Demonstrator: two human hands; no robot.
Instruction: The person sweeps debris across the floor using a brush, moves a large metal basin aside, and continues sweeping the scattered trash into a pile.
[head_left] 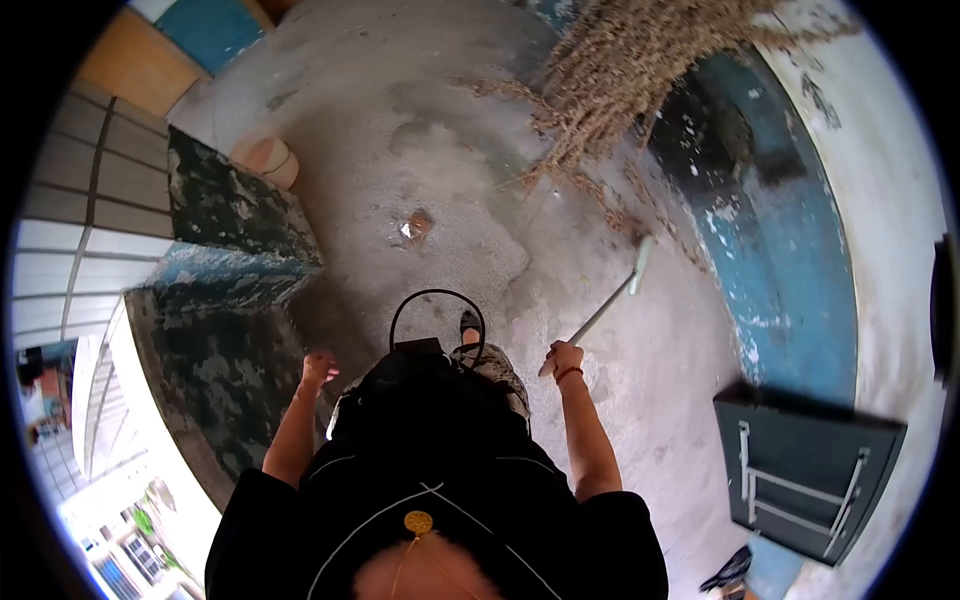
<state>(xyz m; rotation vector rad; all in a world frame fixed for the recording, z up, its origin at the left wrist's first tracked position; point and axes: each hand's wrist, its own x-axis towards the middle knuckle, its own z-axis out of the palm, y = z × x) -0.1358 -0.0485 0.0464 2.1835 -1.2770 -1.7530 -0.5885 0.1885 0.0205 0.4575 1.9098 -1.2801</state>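
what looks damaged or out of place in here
The blue wall paint on the right looks damaged: it is flaking, with dark patches. A small shiny item lies alone on the floor ahead, perhaps litter; I can't tell what it is. Dried stalks also stray loosely across the floor.

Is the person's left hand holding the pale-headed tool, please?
No, the pale-headed tool is gripped in the right hand.

The wide head view looks steeply down over the shirt (520, 500) to the floor (640, 400) — perhaps bent at the edges.
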